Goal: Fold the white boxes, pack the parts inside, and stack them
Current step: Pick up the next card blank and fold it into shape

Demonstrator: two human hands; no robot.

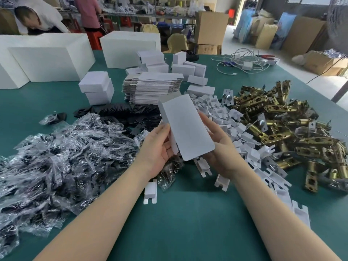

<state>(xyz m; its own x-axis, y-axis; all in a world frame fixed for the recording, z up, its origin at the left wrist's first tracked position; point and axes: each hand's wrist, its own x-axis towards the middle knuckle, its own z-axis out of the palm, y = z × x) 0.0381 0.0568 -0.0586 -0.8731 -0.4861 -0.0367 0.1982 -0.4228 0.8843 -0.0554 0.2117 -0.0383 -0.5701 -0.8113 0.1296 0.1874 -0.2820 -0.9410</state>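
A white box blank (pixel 186 129) is gripped at its left edge by the left hand (pixel 160 146) and cradled from beneath by the curled right hand (pixel 220 147), raised above the green table (pixel 188 223), probably so its flaps can be folded. Brass latches (pixel 278 129) are heaped right, bagged parts (pixel 62 157) left, flat blanks (pixel 150 87) stacked farther off.

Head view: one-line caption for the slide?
Both hands, left hand and right hand, hold a white box above piles of bagged parts and brass latches.
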